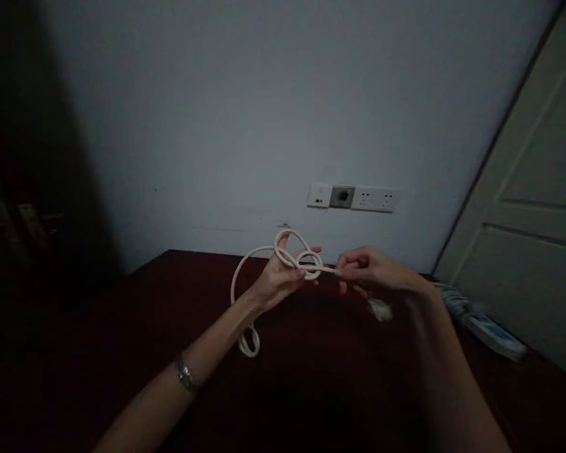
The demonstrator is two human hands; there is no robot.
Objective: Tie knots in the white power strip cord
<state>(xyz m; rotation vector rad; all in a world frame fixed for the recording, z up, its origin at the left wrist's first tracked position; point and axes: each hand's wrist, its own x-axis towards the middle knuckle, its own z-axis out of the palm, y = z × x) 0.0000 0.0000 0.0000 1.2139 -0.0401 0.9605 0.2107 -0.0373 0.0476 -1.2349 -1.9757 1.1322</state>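
Observation:
A cream rope (238, 272) is looped round the fingers of my left hand (280, 277), which is raised above a dark red-brown table (122, 352). The loops cross near my fingertips, and a long bight hangs down past my wrist to the table. My right hand (368, 270) pinches the rope's end just right of the loops, fingers closed on it. The frayed white tip (380, 309) of the rope hangs below that hand. A metal bracelet (185, 374) sits on my left wrist.
A pale wall stands behind the table, with a row of white sockets (353, 197) low on it. A white panelled door (532, 207) is at the right. A striped cloth and a white-blue object (488, 327) lie at the table's right edge. The left is dark.

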